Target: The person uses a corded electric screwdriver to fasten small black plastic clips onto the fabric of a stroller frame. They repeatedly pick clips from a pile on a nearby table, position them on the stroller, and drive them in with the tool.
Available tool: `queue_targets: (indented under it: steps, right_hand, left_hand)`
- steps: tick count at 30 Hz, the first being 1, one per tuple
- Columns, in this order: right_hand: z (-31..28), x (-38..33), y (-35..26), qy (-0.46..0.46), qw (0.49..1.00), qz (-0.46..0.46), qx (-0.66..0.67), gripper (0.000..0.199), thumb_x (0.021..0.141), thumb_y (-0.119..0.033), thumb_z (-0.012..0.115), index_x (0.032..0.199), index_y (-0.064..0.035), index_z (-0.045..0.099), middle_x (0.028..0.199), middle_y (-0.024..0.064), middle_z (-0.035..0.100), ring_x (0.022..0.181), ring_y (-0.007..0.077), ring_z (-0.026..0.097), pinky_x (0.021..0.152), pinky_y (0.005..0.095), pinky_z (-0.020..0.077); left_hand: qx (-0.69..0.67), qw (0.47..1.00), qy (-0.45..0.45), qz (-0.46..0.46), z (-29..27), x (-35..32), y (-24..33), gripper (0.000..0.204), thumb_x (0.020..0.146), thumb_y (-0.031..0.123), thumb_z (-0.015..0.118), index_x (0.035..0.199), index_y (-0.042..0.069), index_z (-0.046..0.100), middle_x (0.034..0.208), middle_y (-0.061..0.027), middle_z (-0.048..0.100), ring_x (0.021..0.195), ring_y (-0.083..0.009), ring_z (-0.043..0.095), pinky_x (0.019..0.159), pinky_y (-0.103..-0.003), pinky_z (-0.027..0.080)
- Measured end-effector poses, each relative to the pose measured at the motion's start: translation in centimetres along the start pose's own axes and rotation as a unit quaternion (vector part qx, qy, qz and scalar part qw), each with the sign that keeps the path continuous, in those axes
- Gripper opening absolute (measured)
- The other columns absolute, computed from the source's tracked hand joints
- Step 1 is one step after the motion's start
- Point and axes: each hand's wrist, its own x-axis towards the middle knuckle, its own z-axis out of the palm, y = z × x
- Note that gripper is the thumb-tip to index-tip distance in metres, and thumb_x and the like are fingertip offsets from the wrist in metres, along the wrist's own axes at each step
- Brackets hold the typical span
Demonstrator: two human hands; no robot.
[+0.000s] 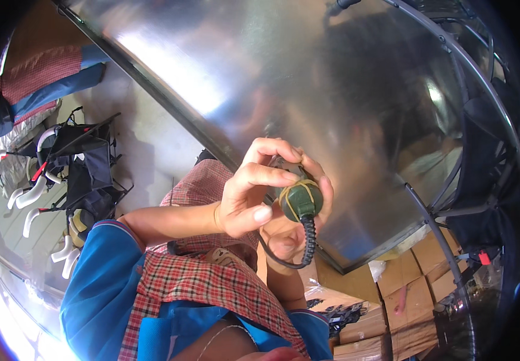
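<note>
Above the near edge of the metal table I hold up a dark green, rounded tool [299, 200], which looks like a corded electric screwdriver seen from its cord end. A yellowish rubber band [296, 187] crosses over its body. The black cord [309, 240] leaves through a ribbed sleeve, then loops back to the left under the hands. My left hand [249, 188] has bent fingers at the tool's upper left side, fingertips by the band, thumb near its side. Behind and under it, my right hand [287, 237] wraps round the tool, partly hidden. The tool's far end is out of sight.
The shiny metal table [260, 72] fills the upper middle, edged by a dark rim. Black strollers with pale handles [31, 195] stand at left, below red-checked and blue cloth [43, 78]. A stroller-like frame [476, 66] curves along the right. Cardboard boxes [404, 301] are stacked lower right.
</note>
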Motion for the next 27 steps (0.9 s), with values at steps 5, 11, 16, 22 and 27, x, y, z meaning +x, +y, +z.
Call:
queue_targets:
  steps: [5,11,16,22,27]
  right_hand:
    - [0.8,-1.6,1.1,0.033,0.998,-0.050,-0.003,0.071,0.087,-0.060,0.060,0.130,-0.0049,0.050,0.119,0.0149,0.050,0.112,0.0325,0.053,0.101,0.0511,0.0411]
    - [1.3,-1.1,1.0,-0.012,0.992,-0.081,-0.093,0.072,0.094,-0.053,0.051,0.139,0.0026,0.039,0.117,0.0173,0.051,0.110,0.0331,0.053,0.098,0.0498,0.0414]
    - [2.0,-1.2,1.1,0.062,0.996,-0.061,-0.001,0.058,0.088,-0.042,0.064,0.130,-0.0035,0.053,0.116,0.0135,0.053,0.109,0.0321,0.054,0.093,0.0484,0.0438]
    - [1.9,-1.1,2.4,0.030,0.995,-0.092,0.024,0.049,0.092,-0.038,0.061,0.131,-0.0078,0.055,0.121,0.0134,0.054,0.109,0.0328,0.054,0.092,0.0477,0.0451]
    - [2.4,-1.3,2.9,0.024,0.994,-0.109,0.017,0.044,0.096,-0.037,0.057,0.131,-0.0111,0.057,0.125,0.0131,0.058,0.111,0.0326,0.053,0.094,0.0471,0.0434]
  left_hand:
    - [-0.048,0.993,0.050,-0.098,0.4,-0.7,2.6,0.036,0.087,0.038,0.068,0.102,0.010,0.052,0.113,-0.0134,0.044,0.109,-0.0259,0.045,0.106,-0.046,0.030]
    - [-0.011,0.995,0.044,-0.089,-0.6,-0.6,2.9,0.042,0.087,0.042,0.069,0.100,0.010,0.046,0.107,-0.0121,0.043,0.102,-0.0228,0.047,0.110,-0.045,0.028]
    - [0.144,0.986,-0.080,-0.018,-2.0,-0.7,2.7,0.026,0.095,0.042,0.058,0.115,0.025,0.057,0.116,-0.0142,0.041,0.108,-0.0282,0.048,0.108,-0.055,0.032]
    - [0.116,0.992,-0.047,-0.018,-2.3,-0.4,3.5,0.030,0.095,0.034,0.060,0.107,0.007,0.069,0.114,-0.0179,0.046,0.114,-0.0310,0.048,0.111,-0.055,0.031]
    - [0.117,0.989,0.031,-0.080,-2.0,0.3,4.6,0.031,0.100,0.025,0.046,0.108,0.000,0.062,0.109,-0.0170,0.050,0.105,-0.0270,0.054,0.107,-0.054,0.039]
